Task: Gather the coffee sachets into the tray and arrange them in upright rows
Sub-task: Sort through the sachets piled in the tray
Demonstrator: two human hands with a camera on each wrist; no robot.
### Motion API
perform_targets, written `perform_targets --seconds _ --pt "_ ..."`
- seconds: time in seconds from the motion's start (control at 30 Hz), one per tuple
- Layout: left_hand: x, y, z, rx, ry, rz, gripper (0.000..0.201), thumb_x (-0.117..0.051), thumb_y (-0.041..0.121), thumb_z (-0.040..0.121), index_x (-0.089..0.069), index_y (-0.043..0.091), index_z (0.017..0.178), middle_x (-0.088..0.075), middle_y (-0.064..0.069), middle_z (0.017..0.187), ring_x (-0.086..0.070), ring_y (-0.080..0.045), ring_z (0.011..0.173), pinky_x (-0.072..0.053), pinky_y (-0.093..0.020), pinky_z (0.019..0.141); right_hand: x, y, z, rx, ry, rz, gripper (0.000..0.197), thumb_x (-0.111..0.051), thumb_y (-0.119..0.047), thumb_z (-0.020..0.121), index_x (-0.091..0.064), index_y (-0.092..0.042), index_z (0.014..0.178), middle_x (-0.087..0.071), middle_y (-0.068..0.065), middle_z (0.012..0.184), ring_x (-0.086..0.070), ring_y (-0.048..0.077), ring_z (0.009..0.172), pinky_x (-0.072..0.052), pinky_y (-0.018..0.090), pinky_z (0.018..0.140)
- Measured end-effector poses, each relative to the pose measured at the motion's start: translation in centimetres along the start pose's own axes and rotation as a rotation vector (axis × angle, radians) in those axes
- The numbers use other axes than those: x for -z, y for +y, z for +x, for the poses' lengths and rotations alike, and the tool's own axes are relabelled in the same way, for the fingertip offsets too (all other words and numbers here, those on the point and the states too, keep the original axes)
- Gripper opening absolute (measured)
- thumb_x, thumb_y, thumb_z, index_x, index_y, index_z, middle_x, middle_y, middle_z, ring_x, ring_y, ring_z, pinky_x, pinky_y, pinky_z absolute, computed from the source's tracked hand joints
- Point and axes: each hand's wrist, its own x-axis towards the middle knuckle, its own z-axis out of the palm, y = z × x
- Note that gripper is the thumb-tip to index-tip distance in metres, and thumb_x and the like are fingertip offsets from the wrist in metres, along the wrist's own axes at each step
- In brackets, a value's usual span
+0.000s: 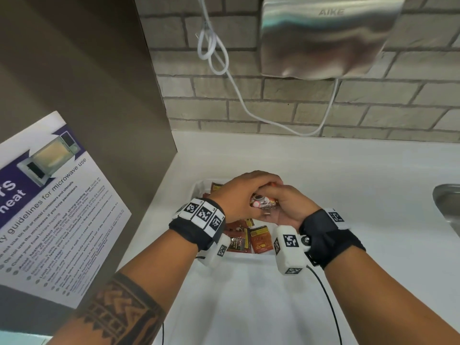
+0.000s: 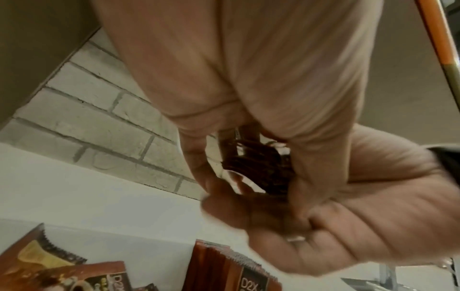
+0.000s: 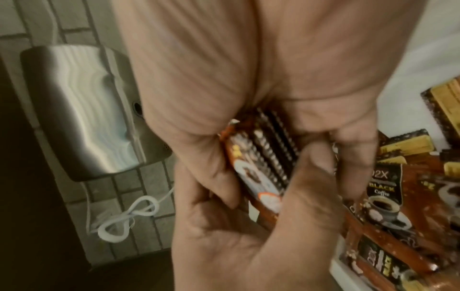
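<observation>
Both hands meet above the white tray (image 1: 198, 189) and grip one stack of brown coffee sachets (image 1: 263, 204) between them. My left hand (image 1: 249, 188) curls over the stack from the left and above. My right hand (image 1: 281, 204) grips it from the right and below. In the right wrist view the stack (image 3: 263, 157) shows its serrated edges pressed together, with the left hand's thumb (image 3: 311, 177) across it. The left wrist view shows the stack (image 2: 259, 167) end-on between the fingers. More sachets (image 1: 258, 239) lie loose and flat in the tray below the hands.
The tray sits on a white counter (image 1: 348, 175) against a brick wall. A steel hand dryer (image 1: 328, 36) and its looped white cable (image 1: 216, 56) hang above. A brown panel with a microwave poster (image 1: 49, 207) borders the left. A metal sink rim (image 1: 448, 205) lies right.
</observation>
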Motion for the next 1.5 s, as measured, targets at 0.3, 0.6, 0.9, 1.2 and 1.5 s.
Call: perform_targets --seconds 0.3,0.6,0.9,1.2,1.5 --pt "-0.1 -0.6 0.4 0.241 0.183 -0.364 0.12 -0.095 0.033 0.063 -0.016 0.047 0.153 -0.024 0.01 0.158 -0.038 -0.012 0.135 -0.042 -0.035 0.11 1.6 0.3 -1.7 0.184 0.157 -0.267 0.023 -0.07 -0.014 0.09 -0.07 -0.004 0.111 -0.074 0.018 0.1 -0.068 0.026 0.085 -0.053 0.025 0.068" --pt "-0.5 0.1 1.1 0.363 -0.005 -1.361 0.051 -0.058 0.003 0.096 -0.051 0.017 0.145 -0.053 -0.017 0.146 -0.056 -0.039 0.127 -0.049 -0.062 0.097 0.7 0.0 -2.9 0.3 0.171 -0.238 0.029 -0.071 -0.011 0.09 -0.065 -0.002 0.117 -0.073 0.017 0.102 -0.073 0.02 0.085 -0.055 0.021 0.062" --pt "-1.5 -0.2 1.1 0.372 0.021 -1.071 0.041 -0.061 0.009 0.097 -0.05 0.02 0.136 -0.065 -0.008 0.112 -0.068 -0.023 0.094 -0.062 -0.041 0.073 2.7 -2.9 -2.6 0.439 0.273 -0.749 0.014 -0.073 -0.023 0.089 -0.07 -0.023 0.103 -0.069 -0.001 0.081 -0.07 0.013 0.074 -0.055 0.025 0.07" --pt "-2.1 -1.3 1.3 0.283 0.026 -1.085 0.062 -0.073 -0.006 0.077 -0.052 0.019 0.13 -0.064 -0.012 0.111 -0.063 -0.028 0.101 -0.056 -0.042 0.08 3.7 -4.2 -1.0 0.411 0.24 -0.82 0.013 -0.076 -0.018 0.086 -0.073 -0.029 0.079 -0.073 0.005 0.083 -0.064 0.01 0.07 -0.048 0.026 0.066" --pt "-2.0 -2.8 1.8 0.443 0.058 -0.296 0.05 -0.08 0.041 0.082 -0.056 0.023 0.122 -0.065 0.006 0.11 -0.063 -0.014 0.099 -0.053 -0.031 0.084 4.5 -4.5 -0.6 0.365 0.322 -1.176 0.003 -0.075 -0.022 0.084 -0.072 -0.023 0.085 -0.067 -0.013 0.076 -0.058 -0.004 0.069 -0.039 0.005 0.058"
